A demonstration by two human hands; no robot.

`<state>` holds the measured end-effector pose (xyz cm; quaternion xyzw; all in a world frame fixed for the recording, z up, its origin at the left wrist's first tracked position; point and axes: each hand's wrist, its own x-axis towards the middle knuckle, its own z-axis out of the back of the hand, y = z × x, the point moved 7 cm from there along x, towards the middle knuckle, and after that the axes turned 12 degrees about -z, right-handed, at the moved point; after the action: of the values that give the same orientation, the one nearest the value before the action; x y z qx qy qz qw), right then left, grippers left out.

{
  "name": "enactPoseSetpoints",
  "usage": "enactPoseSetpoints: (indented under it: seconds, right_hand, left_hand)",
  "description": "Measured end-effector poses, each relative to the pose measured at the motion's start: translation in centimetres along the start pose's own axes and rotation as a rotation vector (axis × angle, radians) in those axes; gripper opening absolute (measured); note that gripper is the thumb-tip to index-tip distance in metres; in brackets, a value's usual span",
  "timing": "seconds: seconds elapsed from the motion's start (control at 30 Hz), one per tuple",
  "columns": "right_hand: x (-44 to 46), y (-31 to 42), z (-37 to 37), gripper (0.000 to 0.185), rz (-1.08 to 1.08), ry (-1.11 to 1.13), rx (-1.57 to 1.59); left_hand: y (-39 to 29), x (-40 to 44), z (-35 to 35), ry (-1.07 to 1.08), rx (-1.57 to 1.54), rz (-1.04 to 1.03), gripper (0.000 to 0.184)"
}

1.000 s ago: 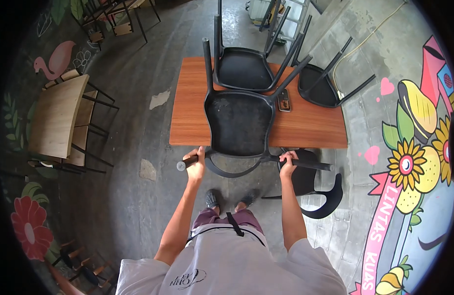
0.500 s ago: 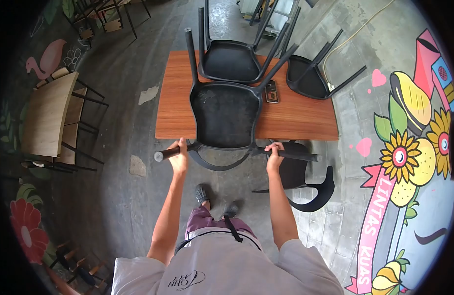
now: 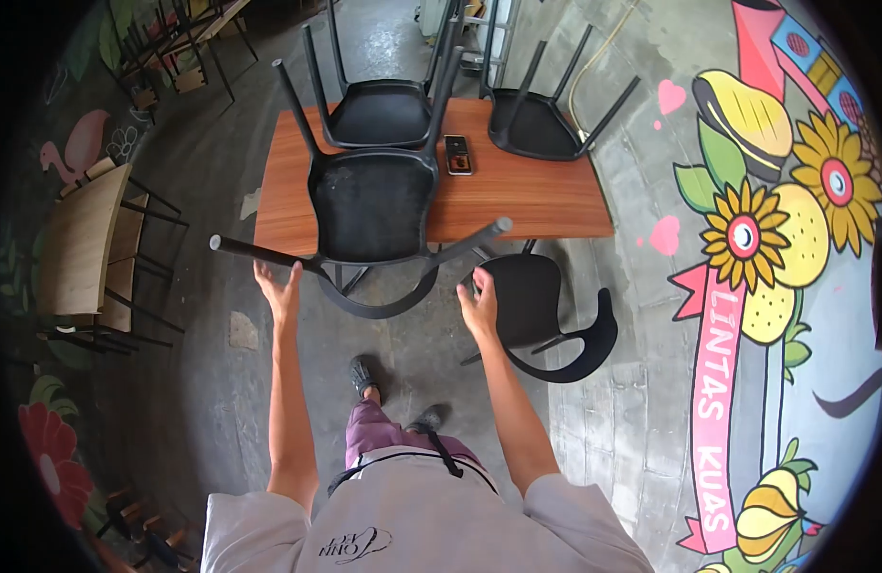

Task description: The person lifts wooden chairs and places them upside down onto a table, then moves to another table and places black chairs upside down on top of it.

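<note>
A black plastic chair (image 3: 374,205) rests upside down on the wooden table (image 3: 527,196), its seat underside up and its backrest hanging past the near edge. My left hand (image 3: 280,291) is just below the chair's near left leg, fingers spread, not wrapped round it; whether a fingertip touches the leg I cannot tell. Apart from the near right leg, my right hand (image 3: 479,306) is held open with nothing in it. Close to its right, a second black chair (image 3: 522,301) stands upright on the floor at the table's near side.
Two more upturned chairs, one at the back (image 3: 379,113) and one at the right (image 3: 534,124), lie on the table beside a phone (image 3: 458,156). A painted wall (image 3: 737,286) borders the right. A light wooden table (image 3: 83,239) stands at left.
Both hands have let go of the upturned chair's near legs, and their fingers have spread. The right hand has dropped away from its leg. The whole view has shifted, so things appear further left.
</note>
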<state>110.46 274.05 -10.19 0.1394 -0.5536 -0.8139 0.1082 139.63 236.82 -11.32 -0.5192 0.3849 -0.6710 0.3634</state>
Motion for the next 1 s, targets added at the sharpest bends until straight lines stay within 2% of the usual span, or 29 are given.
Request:
enactPoseSetpoints:
  seconds: [0.03, 0.1, 0.13, 0.17, 0.2, 0.23, 0.3, 0.37, 0.4, 0.47, 0.6, 0.67, 0.7, 0.77, 0.8, 0.87, 0.9, 1.0]
  right_hand:
    - [-2.2, -0.8, 1.8, 0.046, -0.021, -0.029, 0.019]
    - [-6.4, -3.5, 5.5, 0.033, -0.071, -0.044, -0.133]
    - [-8.5, -5.0, 7.2, 0.025, -0.045, -0.091, -0.182]
    - [-10.4, -6.8, 8.9, 0.018, -0.022, -0.143, -0.233]
    - [-12.0, -8.8, 10.7, 0.017, -0.026, -0.172, -0.238]
    - [-13.4, -10.7, 12.3, 0.017, -0.032, -0.201, -0.243]
    - [-15.4, -13.0, 15.9, 0.016, -0.036, -0.257, -0.269]
    - [-16.6, -15.2, 19.4, 0.014, -0.080, -0.352, -0.315]
    - [-16.8, -16.2, 20.9, 0.014, -0.085, -0.371, -0.307]
    - [-16.9, -18.7, 23.9, 0.016, -0.239, -0.446, -0.340]
    - [-16.6, -22.0, 28.3, 0.024, -0.307, -0.548, -0.291]
    - [-16.5, -23.7, 30.1, 0.034, -0.421, -0.624, -0.223]
    - [-16.5, -24.0, 30.7, 0.034, -0.426, -0.632, -0.226]
    - [-16.0, -24.5, 32.1, 0.041, -0.502, -0.630, -0.137]
    - [-15.7, -24.3, 32.8, 0.041, -0.504, -0.638, -0.146]
    - [-14.8, -24.2, 33.7, 0.048, -0.565, -0.628, -0.111]
    - [-13.9, -24.2, 34.1, 0.048, -0.568, -0.631, -0.124]
    - [-11.4, -25.0, 35.2, 0.059, -0.588, -0.640, -0.113]
  left_hand:
    - [1.1, -2.7, 0.2, -0.090, 0.063, 0.007, 0.084]
    - [3.2, -9.5, -1.2, -0.046, -0.108, 0.114, 0.068]
    - [5.6, -13.1, -2.2, 0.196, -0.032, 0.090, 0.049]
    - [2.6, -17.3, -4.2, 0.225, -0.257, 0.239, 0.036]
    - [3.3, -21.4, -6.0, 0.550, -0.250, 0.382, 0.031]
    - [0.3, -25.4, -7.6, 0.707, -0.307, 0.612, 0.025]
    - [-1.1, -32.5, -10.6, 1.076, -0.270, 0.820, 0.023]
    - [-2.6, -37.1, -13.5, 1.225, -0.251, 0.807, 0.023]
    - [-3.3, -38.7, -15.2, 1.244, -0.246, 0.795, 0.023]
    - [-5.3, -40.6, -18.4, 1.303, -0.203, 0.603, 0.023]
    - [-9.1, -41.0, -24.0, 1.287, -0.192, 0.624, 0.025]
    - [-9.5, -40.2, -26.0, 1.162, -0.110, 0.657, 0.033]
    - [-8.5, -40.7, -27.2, 1.172, -0.112, 0.658, 0.033]
    - [-5.1, -40.0, -29.8, 1.022, 0.098, 0.432, 0.044]
    - [-6.1, -39.9, -30.7, 1.030, 0.089, 0.437, 0.044]
    - [-8.5, -38.6, -31.5, 0.987, 0.263, 0.358, 0.054]
    - [-6.2, -39.2, -33.1, 1.017, 0.253, 0.240, 0.060]
    - [-4.4, -40.7, -35.7, 1.069, 0.236, 0.263, 0.063]
